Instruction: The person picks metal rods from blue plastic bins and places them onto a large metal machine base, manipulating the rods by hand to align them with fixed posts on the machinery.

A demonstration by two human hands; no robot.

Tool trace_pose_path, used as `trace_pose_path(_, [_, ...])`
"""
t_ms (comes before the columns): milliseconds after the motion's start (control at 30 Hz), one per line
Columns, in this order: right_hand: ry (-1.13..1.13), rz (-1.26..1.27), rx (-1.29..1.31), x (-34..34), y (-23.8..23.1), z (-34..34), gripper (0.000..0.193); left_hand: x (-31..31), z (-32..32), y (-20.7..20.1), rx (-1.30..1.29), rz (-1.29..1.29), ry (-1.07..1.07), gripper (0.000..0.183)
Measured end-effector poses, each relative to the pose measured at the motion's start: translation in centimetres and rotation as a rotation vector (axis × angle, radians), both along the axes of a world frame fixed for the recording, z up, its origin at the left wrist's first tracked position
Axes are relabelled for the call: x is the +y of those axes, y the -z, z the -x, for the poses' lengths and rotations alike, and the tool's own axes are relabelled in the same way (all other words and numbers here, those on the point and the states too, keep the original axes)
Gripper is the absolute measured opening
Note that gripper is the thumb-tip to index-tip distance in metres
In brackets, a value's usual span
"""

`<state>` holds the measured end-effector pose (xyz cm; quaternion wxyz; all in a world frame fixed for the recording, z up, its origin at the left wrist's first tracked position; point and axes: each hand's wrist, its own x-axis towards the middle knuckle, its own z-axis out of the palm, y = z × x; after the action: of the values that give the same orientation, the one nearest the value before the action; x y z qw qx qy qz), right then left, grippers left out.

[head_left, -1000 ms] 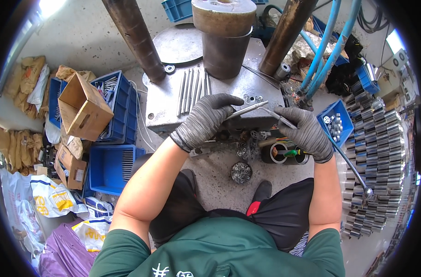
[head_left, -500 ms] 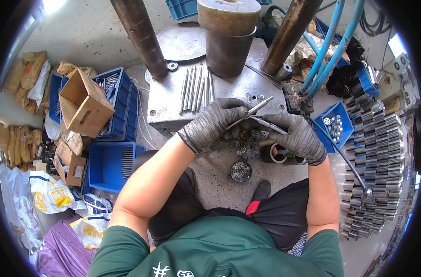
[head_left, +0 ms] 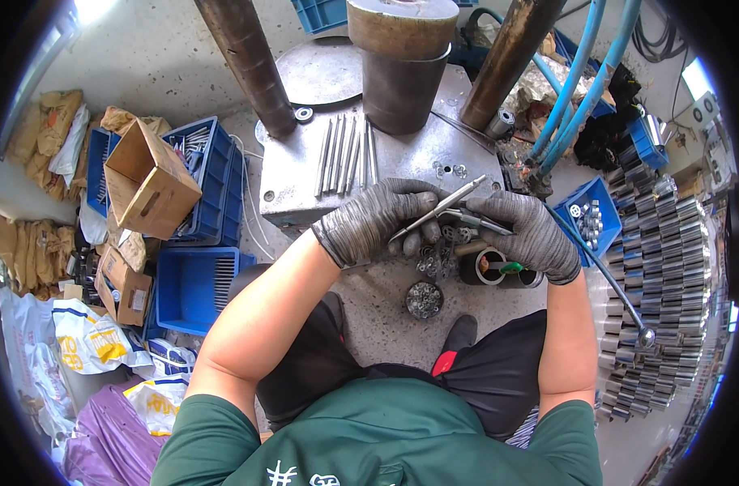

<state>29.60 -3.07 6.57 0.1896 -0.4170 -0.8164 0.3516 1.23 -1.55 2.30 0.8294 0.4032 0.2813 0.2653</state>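
Both my hands wear grey knit gloves and meet just off the near edge of the steel press table [head_left: 292, 188]. My left hand [head_left: 365, 223] is closed on a slim metal rod [head_left: 450, 201], which slants up to the right with a narrower tip. In my right hand [head_left: 540, 235], fingers grip a second metal rod [head_left: 481, 221] that points left, its inner end passing beneath the first. Whether the two rods touch I cannot tell. On the table, left of the heavy steel cylinder [head_left: 402, 93], several similar rods [head_left: 343, 158] lie side by side.
Below my hands stand a small round container [head_left: 424, 301] of metal parts and a dark pot [head_left: 481, 269]. A ball-ended lever [head_left: 604, 279] slants past my right forearm near stacked metal cylinders [head_left: 661, 300]. Blue bins [head_left: 179, 292] and a brown box [head_left: 160, 194] are at left.
The left-hand rod has shifted slightly right and down, showing more of its length across the gap. My right hand has moved a little to the right with its rod.
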Motion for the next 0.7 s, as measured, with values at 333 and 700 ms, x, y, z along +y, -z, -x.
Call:
trace_pose_path(333, [0.029, 0.854, 0.518, -1.1, 0.8, 1.4, 0.067, 0.1, 1.8, -0.3, -0.226, 0.215, 0.010, 0.052])
trace_pose_path(700, [0.430, 0.211, 0.426, 1.1, 5.4, 0.3, 0.036, 5.0, 11.2, 2.4, 1.345, -0.789, -0.623, 0.040])
